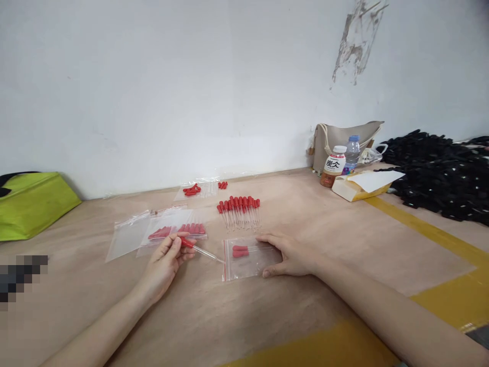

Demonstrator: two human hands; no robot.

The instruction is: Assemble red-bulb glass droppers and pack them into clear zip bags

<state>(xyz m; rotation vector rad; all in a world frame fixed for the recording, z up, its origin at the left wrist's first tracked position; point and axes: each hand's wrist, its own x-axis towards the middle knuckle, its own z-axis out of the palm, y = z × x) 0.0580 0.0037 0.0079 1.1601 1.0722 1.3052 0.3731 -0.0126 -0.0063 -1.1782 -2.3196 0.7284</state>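
Note:
A glass dropper (188, 243) with a red rubber bulb is pinched by the bulb in my left hand (168, 260), its tip pointing right at the open-looking edge of a clear zip bag (255, 264). Inside that bag lie a couple of red-bulbed droppers (240, 251). My right hand (292, 256) rests on the bag's right end, thumb and fingers spread apart. Behind the bag, a row of several red-bulbed droppers (240, 205) lies on the table. To the left, overlapping clear bags (130, 237) lie by my left hand, with red bulbs (193, 228) showing in some.
The table (324, 316) is covered in brown paper with yellow tape (420, 221). More red bulbs (192, 190) lie near the wall. A green bag (36, 206) stands left. Bottles (333, 167), a beige bag (323, 145), a yellow-white box (361, 187) and a black heap (439, 173) are right.

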